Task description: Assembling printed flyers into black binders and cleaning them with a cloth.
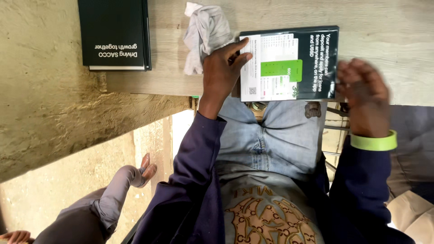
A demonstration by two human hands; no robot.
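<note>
pressing a dark leaflet (289,63) flat on the bench (384,27), left hand (224,68) fingers spread beside a crumpled cloth (203,34); right hand (364,97) blurred, loosely curled, empty.

The booklet (289,63) is black with a white and green panel. At ten o'clock from it lies a grey cloth (203,34). The notebook (114,34) is black, the table (384,27) pale wood, the wristband (374,142) light green.
</note>
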